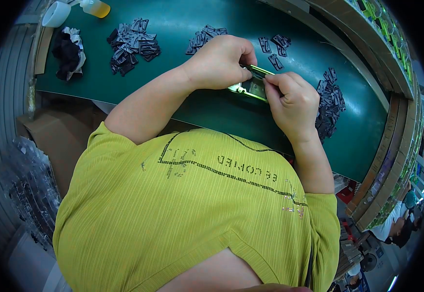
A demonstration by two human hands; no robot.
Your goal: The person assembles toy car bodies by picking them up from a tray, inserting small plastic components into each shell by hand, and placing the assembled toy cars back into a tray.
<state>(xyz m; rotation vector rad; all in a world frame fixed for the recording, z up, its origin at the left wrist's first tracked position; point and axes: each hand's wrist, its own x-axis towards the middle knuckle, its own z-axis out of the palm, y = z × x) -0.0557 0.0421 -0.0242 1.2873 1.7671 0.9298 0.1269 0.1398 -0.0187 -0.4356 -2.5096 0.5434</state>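
Note:
Over the green tabletop near its front edge, a bright yellow-green frame-like part [253,95] is held between my two hands. It is long and open inside, with a dark interior. My left hand [216,62] has its fingers curled and pinched at the part's left end. Thumb and fingertips of my right hand [293,100] close at the part's right end. Whether a small piece sits under the fingertips is hidden. Just beyond my hands lie a few small black plate-like pieces [275,62] and a low heap of similar black pieces [205,37].
Larger heaps of black pieces lie at left [134,45] and right [330,104]. A dark and white cloth [69,53], a white roll [56,14] and a bottle of amber liquid [95,8] stand far left. Cardboard-edged stacks of green parts [392,39] line the right side.

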